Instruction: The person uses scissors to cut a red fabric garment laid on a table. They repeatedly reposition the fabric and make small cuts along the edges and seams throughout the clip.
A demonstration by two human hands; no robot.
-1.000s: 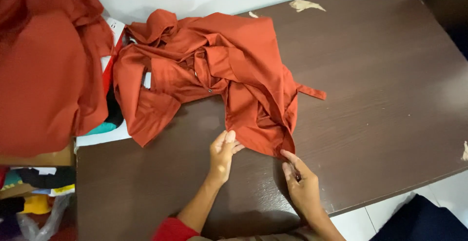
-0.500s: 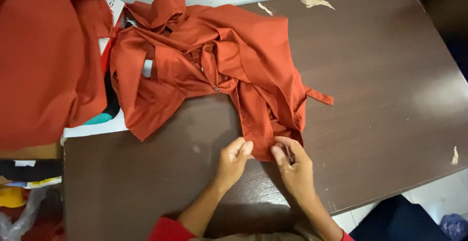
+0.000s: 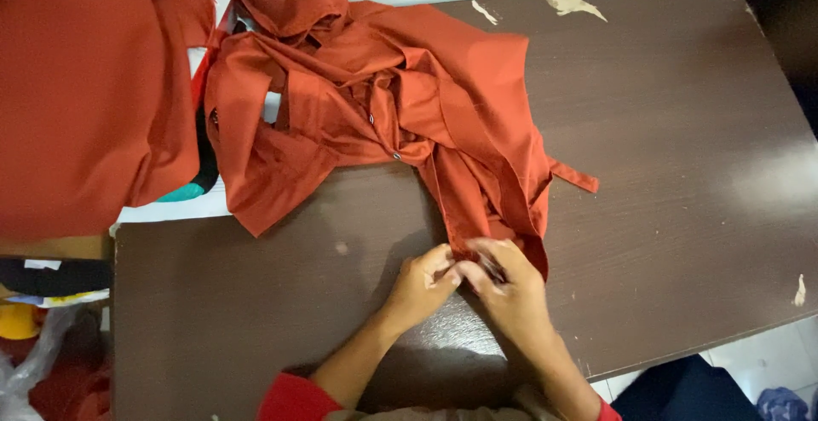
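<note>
Head view: left hand (image 3: pixel 423 283) and right hand (image 3: pixel 509 283) pinch orange garment (image 3: pixel 409 106) hem near table (image 3: pixel 682 174) front edge.

Light is soft and even, fairly bright, coming from above. A pale glare patch lies on the table (image 3: pixel 682 216) well to the right of the fingers, near the edge. A dim shadow spreads just left of and below the left hand (image 3: pixel 423 286) and beneath both wrists. The garment (image 3: pixel 409 114) beyond the fingertips shows crisp folds with mild shading. The right hand (image 3: pixel 509 289) is slightly soft. Corners darken a little, top right especially.
</note>
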